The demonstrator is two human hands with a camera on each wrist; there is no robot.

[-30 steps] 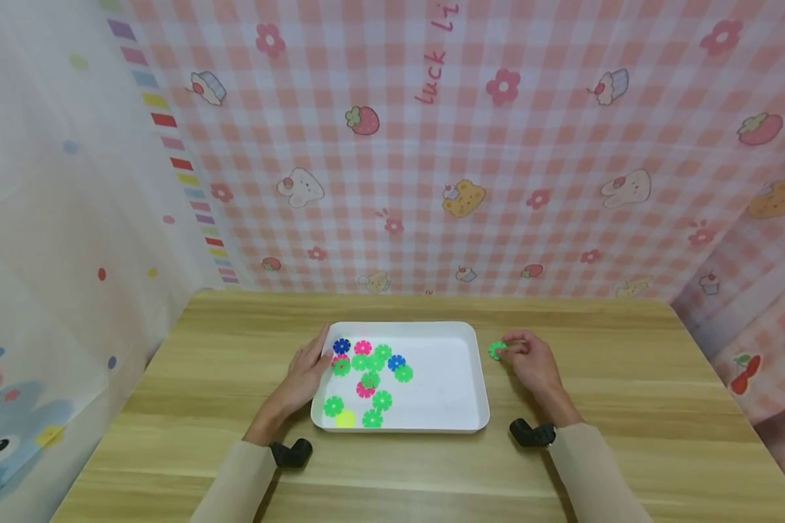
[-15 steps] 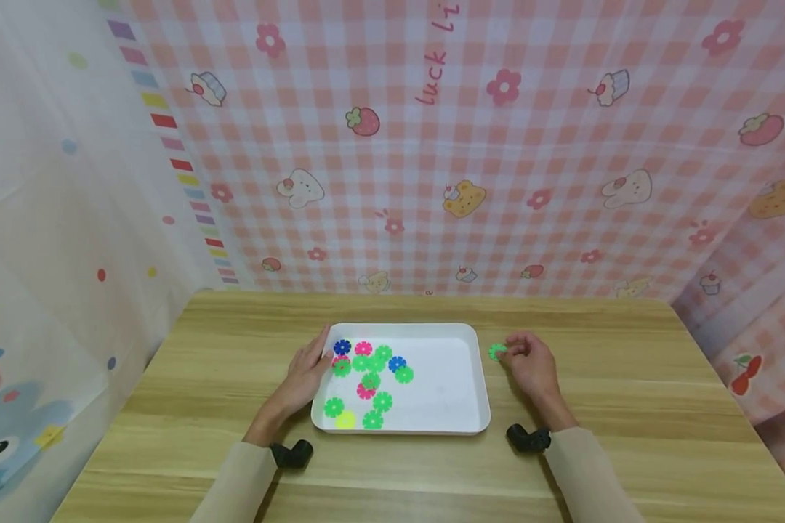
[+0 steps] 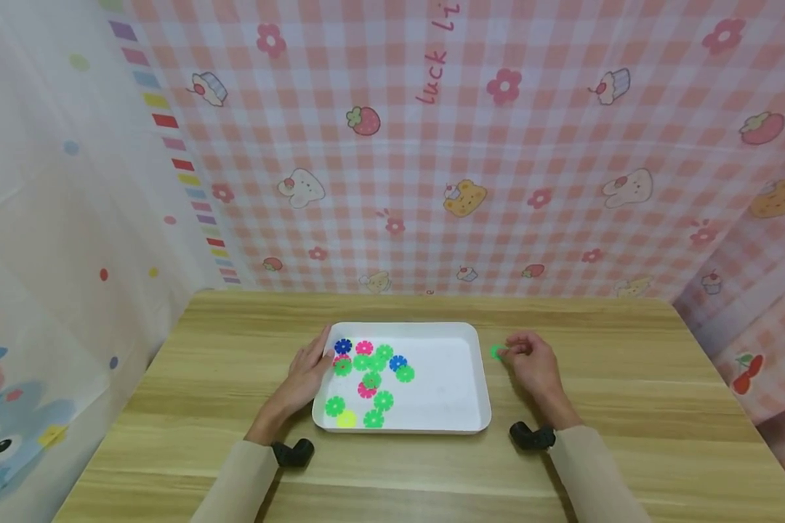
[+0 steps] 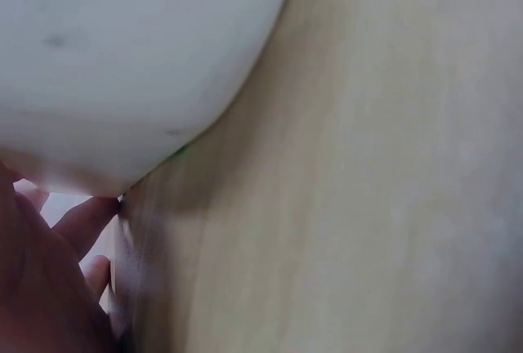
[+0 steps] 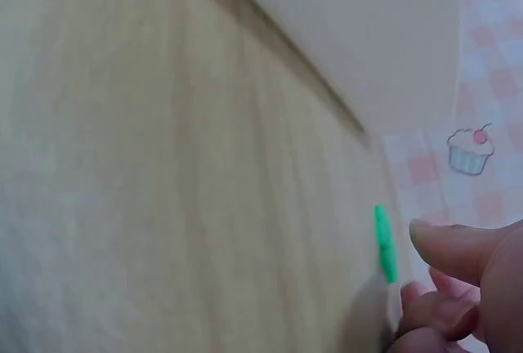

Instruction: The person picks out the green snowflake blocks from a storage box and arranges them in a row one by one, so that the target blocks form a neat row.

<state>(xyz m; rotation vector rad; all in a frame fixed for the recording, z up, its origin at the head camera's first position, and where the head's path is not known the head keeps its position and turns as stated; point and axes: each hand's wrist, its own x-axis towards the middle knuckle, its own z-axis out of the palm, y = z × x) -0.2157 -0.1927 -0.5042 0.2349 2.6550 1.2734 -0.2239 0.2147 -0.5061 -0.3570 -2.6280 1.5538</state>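
A white rectangular tray [image 3: 441,392] sits on the table with several notched plastic snowflake discs in its left half, mostly green, with pink, blue and yellow ones among them. At the tray's left side my left hand [image 3: 306,372] grips the wall, thumb over the rim and fingers along the outside; the left wrist view shows some of its fingers [image 4: 86,226] by the tray corner. To the right of the tray, my right hand [image 3: 531,363] pinches a green snowflake disc [image 3: 496,351] at its fingertips. That disc shows edge-on and low over the table in the right wrist view.
The wooden table [image 3: 641,407] ends at the back against a pink checked cloth [image 3: 392,160] with cartoon prints. A pale dotted cloth [image 3: 105,218] hangs on the left. Black devices are strapped to both wrists, such as the right one [image 3: 532,436].
The green disc at my right fingertips shows less of its face than before. My right hand has shifted very slightly; my left hand and the tray stay put.
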